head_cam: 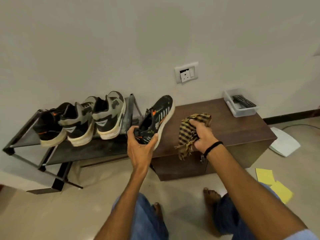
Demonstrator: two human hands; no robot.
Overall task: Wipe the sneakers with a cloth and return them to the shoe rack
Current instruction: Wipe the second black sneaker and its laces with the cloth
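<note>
I face a low brown cabinet (225, 122) standing on a pale floor (103, 196) against a plain off-white wall (121, 40). Above the cabinet, the wall carries a white socket plate (186, 72). On the cabinet's far right corner sits a clear tray (243, 113) holding a remote (244, 100). Right of the cabinet, a white sheet (284, 142) and yellow papers (264, 175) lie on the floor, and a dark skirting board (290, 116) runs along the wall.

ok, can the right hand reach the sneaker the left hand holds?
Probably yes: the right hand, gripping the cloth, is right beside the sneaker held by the left hand, with nothing between them.
</note>
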